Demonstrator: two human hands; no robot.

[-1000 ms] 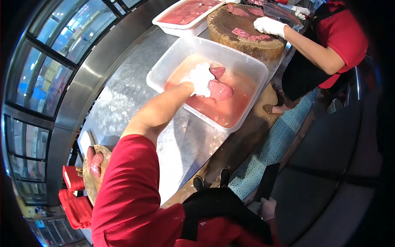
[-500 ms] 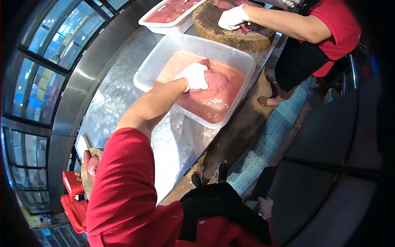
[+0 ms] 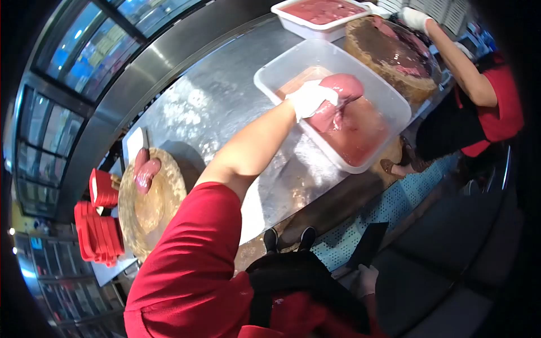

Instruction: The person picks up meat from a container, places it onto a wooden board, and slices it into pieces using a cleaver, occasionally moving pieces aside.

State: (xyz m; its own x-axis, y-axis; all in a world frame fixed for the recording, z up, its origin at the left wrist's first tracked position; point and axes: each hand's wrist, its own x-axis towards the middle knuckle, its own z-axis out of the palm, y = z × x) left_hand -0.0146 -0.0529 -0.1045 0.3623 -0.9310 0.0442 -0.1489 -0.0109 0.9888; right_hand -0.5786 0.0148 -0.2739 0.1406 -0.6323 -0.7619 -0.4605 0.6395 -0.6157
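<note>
My left hand (image 3: 313,100), in a white glove, grips a large glossy pink piece of meat (image 3: 345,87) over a translucent plastic tub (image 3: 389,93). Part of the meat hangs down towards the reddish liquid (image 3: 358,138) in the tub. Low in the view, my right hand (image 3: 367,280), also gloved, is closed on the handle of a cleaver with a dark, broad blade (image 3: 367,243). On the left, a round wooden block (image 3: 149,214) bears smaller dark pink meat pieces (image 3: 147,172).
A metal table (image 3: 225,96) carries the tub and a white tub of meat (image 3: 321,29). At the right, a co-worker's gloved hand (image 3: 416,19) is by a second wooden block (image 3: 375,56) with meat on it. Red containers (image 3: 97,231) stand at the far left.
My left hand has lifted the meat up from the liquid. The view has turned, showing more of the left block and the cleaver. The co-worker's hand has moved away from the block's front.
</note>
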